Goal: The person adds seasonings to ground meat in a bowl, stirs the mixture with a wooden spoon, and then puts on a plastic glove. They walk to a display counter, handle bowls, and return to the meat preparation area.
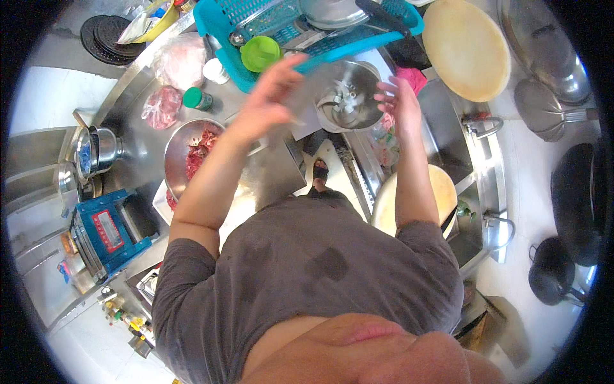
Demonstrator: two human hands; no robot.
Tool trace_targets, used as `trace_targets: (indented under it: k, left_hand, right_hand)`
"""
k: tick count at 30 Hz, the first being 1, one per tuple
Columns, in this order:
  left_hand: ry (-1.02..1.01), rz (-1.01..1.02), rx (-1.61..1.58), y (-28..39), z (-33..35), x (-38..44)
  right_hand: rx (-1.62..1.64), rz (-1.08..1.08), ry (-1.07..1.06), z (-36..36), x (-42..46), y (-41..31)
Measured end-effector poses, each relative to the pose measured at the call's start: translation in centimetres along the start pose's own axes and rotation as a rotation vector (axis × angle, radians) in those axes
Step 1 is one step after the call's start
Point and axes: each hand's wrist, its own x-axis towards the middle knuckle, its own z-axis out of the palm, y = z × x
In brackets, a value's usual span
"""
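My left hand (273, 103) is raised, blurred, with its fingers apart and nothing in it. My right hand (402, 103) is up too, empty, its fingers spread towards the left. Between them is a round stainless steel bowl (336, 120), whose shiny inside is blurred. Behind my right hand lies a bright pink cloth (411, 79); whether they touch I cannot tell. Near my left forearm a wide steel bowl (176, 144) holds raw red meat (204, 144), partly covered by the arm. A light green cup (260, 54) lies just beyond my left fingers, in a teal plastic basket (225, 57).
A green-lidded jar (196, 99), bagged meat (162, 108) and a white cup (216, 71) stand on the steel counter (139, 144) at left. To the right are sinks (443, 115) with a tap (484, 126) and round chopping boards (465, 50). Pans (580, 206) hang on the wall.
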Motion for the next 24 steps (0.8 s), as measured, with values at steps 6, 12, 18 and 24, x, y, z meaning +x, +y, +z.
trace_targets:
  k: [6, 12, 18, 24]
  left_hand:
    - [-0.595, 0.42, 1.0, -6.3, 8.5, 6.9]
    - [-0.601, 0.39, 1.227, -11.6, 8.1, 8.8]
    - [-0.475, 0.219, 1.249, -12.6, 8.3, 8.7]
    - [0.054, 0.318, 1.248, -11.6, 2.7, 19.4]
  right_hand:
    - [0.239, -0.24, 0.221, 0.2, -1.7, 2.6]
    - [-0.134, -0.332, 0.322, -3.1, 4.3, 11.0]
    - [-0.34, -0.184, 0.325, -3.9, 5.7, 12.0]
    - [-0.483, -0.369, 0.448, -5.5, 9.5, 10.4]
